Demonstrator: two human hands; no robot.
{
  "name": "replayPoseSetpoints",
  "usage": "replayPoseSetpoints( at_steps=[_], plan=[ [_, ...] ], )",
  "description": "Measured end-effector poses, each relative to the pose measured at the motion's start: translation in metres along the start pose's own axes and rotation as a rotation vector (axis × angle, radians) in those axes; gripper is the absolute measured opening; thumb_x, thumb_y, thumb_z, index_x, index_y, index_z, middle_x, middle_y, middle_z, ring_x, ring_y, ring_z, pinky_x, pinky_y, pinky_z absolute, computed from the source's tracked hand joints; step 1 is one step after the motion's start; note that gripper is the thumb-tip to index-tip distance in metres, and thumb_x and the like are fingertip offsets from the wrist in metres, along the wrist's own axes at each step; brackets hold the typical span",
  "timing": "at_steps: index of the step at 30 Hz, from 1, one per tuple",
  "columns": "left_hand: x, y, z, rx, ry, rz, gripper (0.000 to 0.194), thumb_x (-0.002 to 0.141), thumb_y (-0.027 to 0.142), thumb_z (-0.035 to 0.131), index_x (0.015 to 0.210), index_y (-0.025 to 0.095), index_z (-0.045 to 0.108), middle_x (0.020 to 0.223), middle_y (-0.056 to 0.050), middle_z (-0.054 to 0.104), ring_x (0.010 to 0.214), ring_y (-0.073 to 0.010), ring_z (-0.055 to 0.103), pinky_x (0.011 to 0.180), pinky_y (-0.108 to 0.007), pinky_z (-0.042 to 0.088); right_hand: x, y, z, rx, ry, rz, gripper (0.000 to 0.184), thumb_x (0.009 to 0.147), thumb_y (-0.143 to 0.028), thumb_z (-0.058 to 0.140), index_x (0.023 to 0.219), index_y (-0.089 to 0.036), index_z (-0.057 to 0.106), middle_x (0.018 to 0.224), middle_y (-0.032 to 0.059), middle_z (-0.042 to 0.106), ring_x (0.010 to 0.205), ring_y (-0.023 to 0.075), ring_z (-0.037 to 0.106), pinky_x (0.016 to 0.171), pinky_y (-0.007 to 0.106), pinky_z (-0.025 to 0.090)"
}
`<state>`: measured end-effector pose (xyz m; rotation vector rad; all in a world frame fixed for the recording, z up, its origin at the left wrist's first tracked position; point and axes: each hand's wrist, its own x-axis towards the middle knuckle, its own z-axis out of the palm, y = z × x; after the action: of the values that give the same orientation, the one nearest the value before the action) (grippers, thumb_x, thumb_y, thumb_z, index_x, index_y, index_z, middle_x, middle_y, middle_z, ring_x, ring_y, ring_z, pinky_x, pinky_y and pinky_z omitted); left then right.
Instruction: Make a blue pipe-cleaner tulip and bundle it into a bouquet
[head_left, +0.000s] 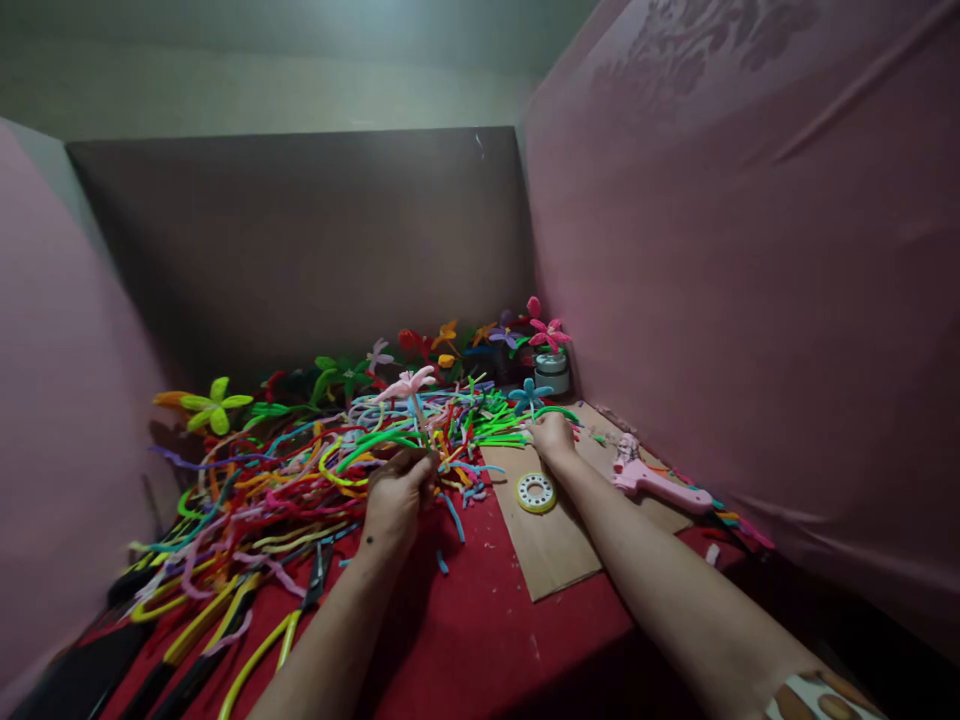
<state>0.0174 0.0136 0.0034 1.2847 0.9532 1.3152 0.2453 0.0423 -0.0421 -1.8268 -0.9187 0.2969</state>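
Observation:
My left hand is closed around the thin stem of a pale pink pipe-cleaner flower, which stands upright above the fingers. Farther right, my right hand reaches out over the far end of a board, its fingers pinched at the stem of a blue pipe-cleaner flower. Those fingertips are partly hidden and lie against the ends of a bundle of green pipe cleaners. A large tangle of coloured pipe cleaners spreads beyond and left of my left hand.
On the brown board lie a yellow-rimmed tape roll and a pink glue gun. Scissors and yellow-black-handled tools rest at left on the red cloth. Finished flowers line the back; pink fabric walls flank the table.

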Motion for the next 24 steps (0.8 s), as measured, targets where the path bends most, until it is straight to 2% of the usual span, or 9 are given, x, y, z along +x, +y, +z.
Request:
replayPoseSetpoints(
  at_steps=[3,7,10,12,13,15,18,20,24],
  plan=[
    [-0.004,0.000,0.000,-0.021,-0.020,-0.014,0.025,0.059,0.032,0.071,0.063,0.014,0.055,0.042,0.008,0.042,0.034,-0.0029,0.031,0.033,-0.015,0.021,-0.008,-0.011,-0.008,0.016,0.017,-0.047,0.006,0.062,-0.018,0.059,0.060,-0.013,0.060,0.067,0.0122,0.061,0.069,0.0224,0.056,0.059,0.029,0.037],
    [-0.009,0.004,0.005,-0.065,-0.047,-0.001,0.027,0.059,0.035,0.071,0.059,0.014,0.054,0.038,0.008,0.040,0.031,-0.0033,0.029,0.032,-0.017,0.019,-0.032,-0.036,-0.017,0.143,-0.017,-0.192,0.018,0.073,-0.019,0.049,0.086,-0.014,0.061,0.093,0.0123,0.062,0.087,0.0202,0.056,0.071,0.028,0.040],
    [-0.014,0.008,0.009,-0.055,-0.073,0.014,0.026,0.060,0.035,0.070,0.057,0.014,0.054,0.038,0.007,0.042,0.032,-0.0039,0.031,0.034,-0.018,0.022,-0.061,-0.055,-0.017,0.293,-0.295,-0.281,0.020,0.076,-0.031,0.051,0.080,-0.015,0.063,0.074,0.0050,0.064,0.068,0.0150,0.058,0.059,0.024,0.042],
    [-0.019,0.012,0.010,-0.027,-0.088,0.041,0.024,0.060,0.033,0.071,0.057,0.013,0.057,0.040,0.006,0.044,0.034,-0.0039,0.033,0.035,-0.018,0.024,-0.079,-0.063,-0.016,0.672,-0.720,-0.246,0.030,0.077,-0.039,0.051,0.087,-0.013,0.062,0.074,0.0054,0.063,0.066,0.0143,0.058,0.057,0.024,0.042],
    [-0.020,0.014,0.011,-0.013,-0.097,0.053,0.022,0.059,0.032,0.071,0.058,0.013,0.058,0.042,0.005,0.047,0.036,-0.0043,0.036,0.037,-0.018,0.026,-0.086,-0.066,-0.015,0.775,-0.864,-0.232,0.030,0.075,-0.040,0.054,0.084,-0.013,0.062,0.071,0.0043,0.062,0.063,0.0127,0.057,0.058,0.025,0.042],
    [-0.022,0.017,0.013,0.004,-0.119,0.056,0.020,0.059,0.031,0.070,0.059,0.013,0.061,0.045,0.003,0.051,0.039,-0.0064,0.042,0.040,-0.019,0.032,-0.095,-0.068,-0.013,0.853,-0.977,-0.221,0.027,0.070,-0.037,0.061,0.081,-0.012,0.063,0.064,0.0011,0.060,0.055,0.0090,0.052,0.055,0.023,0.040],
    [-0.021,0.019,0.014,0.043,-0.184,-0.003,0.022,0.061,0.033,0.068,0.056,0.013,0.060,0.045,0.002,0.052,0.041,-0.0091,0.047,0.042,-0.021,0.036,-0.098,-0.065,-0.007,0.849,-0.969,-0.237,0.023,0.065,-0.030,0.066,0.080,-0.013,0.063,0.057,-0.0024,0.056,0.047,0.0071,0.047,0.050,0.022,0.037],
    [-0.018,0.018,0.013,0.088,-0.210,-0.040,0.027,0.062,0.037,0.067,0.052,0.014,0.056,0.040,0.004,0.046,0.036,-0.0072,0.040,0.039,-0.020,0.031,-0.097,-0.062,-0.003,0.842,-0.902,-0.240,0.026,0.063,-0.026,0.066,0.086,-0.014,0.063,0.055,-0.0041,0.054,0.045,0.0071,0.046,0.047,0.022,0.037],
    [-0.015,0.014,0.007,0.258,-0.096,0.050,0.034,0.068,0.044,0.060,0.052,0.015,0.053,0.040,0.005,0.043,0.038,-0.0070,0.036,0.040,-0.020,0.029,-0.097,-0.057,0.003,0.812,-0.776,-0.218,0.029,0.064,-0.020,0.060,0.092,-0.014,0.062,0.053,-0.0043,0.054,0.043,0.0073,0.045,0.046,0.022,0.039]
  ],
)
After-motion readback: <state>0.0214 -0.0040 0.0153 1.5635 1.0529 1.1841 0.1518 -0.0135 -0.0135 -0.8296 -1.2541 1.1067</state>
